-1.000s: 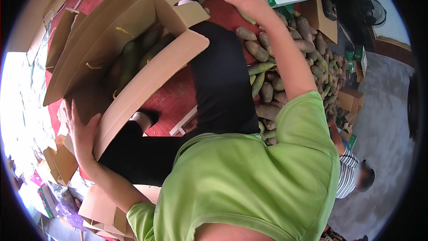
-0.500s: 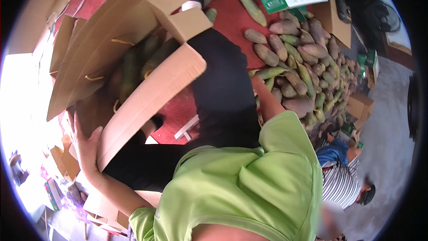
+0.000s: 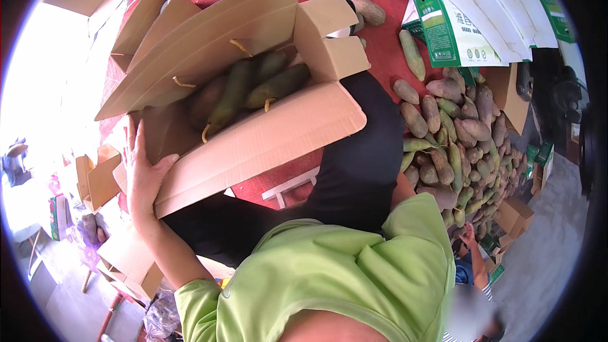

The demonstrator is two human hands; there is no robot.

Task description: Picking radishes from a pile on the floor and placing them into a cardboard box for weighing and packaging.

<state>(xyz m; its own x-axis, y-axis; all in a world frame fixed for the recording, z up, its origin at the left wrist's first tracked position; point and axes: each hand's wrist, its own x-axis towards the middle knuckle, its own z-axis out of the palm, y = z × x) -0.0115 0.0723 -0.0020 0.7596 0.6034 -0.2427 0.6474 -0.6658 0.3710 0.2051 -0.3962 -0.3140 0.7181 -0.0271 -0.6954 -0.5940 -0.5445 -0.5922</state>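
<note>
My left hand grips the near left corner of an open cardboard box, with its thumb over the near panel and its fingers stretched up along the end. Several long green radishes lie inside, partly in shade. Yellow cord handles show on the box's panels. The box leans by my dark-trousered legs. Only a bit of my right forearm shows beside my right thigh; the hand itself is hidden behind the leg, on the side of a large radish pile.
White and green printed cartons stand at the far right. A low white stool is on the red carpet between my legs. Other cardboard boxes stand at the left. A co-worker's hand is near the pile's lower right.
The view has shifted, so the box sits farther right and its radishes show more plainly. My left hand keeps its hold. My right forearm shows less. The co-worker has changed posture.
</note>
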